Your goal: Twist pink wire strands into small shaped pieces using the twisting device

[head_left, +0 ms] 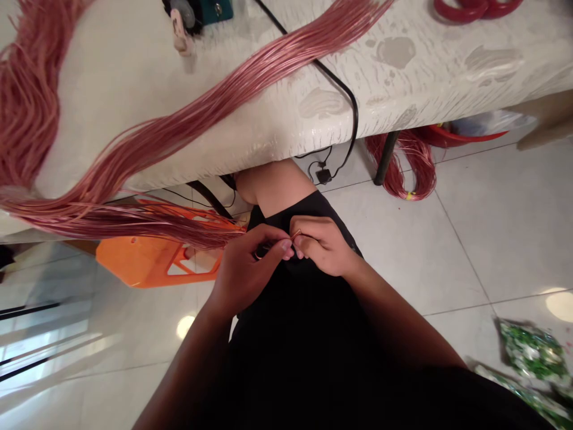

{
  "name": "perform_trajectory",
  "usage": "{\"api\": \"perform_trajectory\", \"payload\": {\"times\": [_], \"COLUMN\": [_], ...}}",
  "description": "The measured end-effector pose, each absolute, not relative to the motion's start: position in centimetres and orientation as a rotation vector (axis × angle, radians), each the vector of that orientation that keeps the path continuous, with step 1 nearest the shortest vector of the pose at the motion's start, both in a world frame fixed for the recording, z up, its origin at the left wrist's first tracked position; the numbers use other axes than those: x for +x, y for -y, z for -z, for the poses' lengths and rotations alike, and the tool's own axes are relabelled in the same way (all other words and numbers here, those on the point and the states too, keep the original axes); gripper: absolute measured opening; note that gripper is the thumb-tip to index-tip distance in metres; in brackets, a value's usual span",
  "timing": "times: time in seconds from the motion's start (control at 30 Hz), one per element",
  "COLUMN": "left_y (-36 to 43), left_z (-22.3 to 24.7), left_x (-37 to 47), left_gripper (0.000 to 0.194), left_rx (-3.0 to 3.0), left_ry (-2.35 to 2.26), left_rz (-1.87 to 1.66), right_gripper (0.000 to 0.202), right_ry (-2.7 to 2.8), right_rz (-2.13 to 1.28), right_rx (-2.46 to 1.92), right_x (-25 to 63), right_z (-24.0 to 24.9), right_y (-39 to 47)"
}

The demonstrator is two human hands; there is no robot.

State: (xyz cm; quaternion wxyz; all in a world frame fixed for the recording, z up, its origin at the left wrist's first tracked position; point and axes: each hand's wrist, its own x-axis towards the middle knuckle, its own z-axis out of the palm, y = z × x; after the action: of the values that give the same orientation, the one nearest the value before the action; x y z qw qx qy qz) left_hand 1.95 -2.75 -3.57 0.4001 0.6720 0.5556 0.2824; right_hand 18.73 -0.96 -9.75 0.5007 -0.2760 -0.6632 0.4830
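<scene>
Wire bundle (242,83), copper-pink, many thin strands. Location: across the left and middle of the surface (120,65), with one length reaching beyond the near edge to the left hand (250,263). Left hand: thumb and forefinger pinching a wire end (296,234). Right hand (326,248): fingers closed on the same end. Handling, judged: single strands light, springy, smooth, easily kinked; best held by fingertips, close to the tip.
</scene>
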Motion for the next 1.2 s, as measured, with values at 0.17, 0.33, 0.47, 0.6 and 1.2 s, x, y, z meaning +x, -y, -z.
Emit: {"api": "perform_trajectory", "payload": {"times": [0.17,0.33,0.47,0.6,1.2], "left_y": [2.7,2.7,2.6,2.7,0.8], "left_z": [3.6,3.6,3.6,3.8,1.7], "left_x": [1.9,1.9,2.0,1.9,1.1], "left_gripper": [0.008,0.009,0.009,0.009,0.008], "left_rx": [1.712,1.701,1.709,1.713,2.268], "left_ry": [-1.406,-1.393,-1.392,-1.387,-1.359], "left_rz": [-0.705,-0.706,-0.701,-0.703,-0.421], "right_gripper": [0.028,0.028,0.027,0.026,0.023], "right_ry": [1.621,1.619,1.611,1.597,1.845], "right_rz": [-1.167,-1.176,-1.183,-1.173,-0.948], "right_rx": [-0.675,-0.671,-0.678,-0.688,-0.901], "right_x": [18.7,18.8,18.8,18.7,17.7], "right_z": [9.7,9.7,9.6,9.5,10.3], "right_y": [0.9,0.9,0.9,0.9,1.5]}}
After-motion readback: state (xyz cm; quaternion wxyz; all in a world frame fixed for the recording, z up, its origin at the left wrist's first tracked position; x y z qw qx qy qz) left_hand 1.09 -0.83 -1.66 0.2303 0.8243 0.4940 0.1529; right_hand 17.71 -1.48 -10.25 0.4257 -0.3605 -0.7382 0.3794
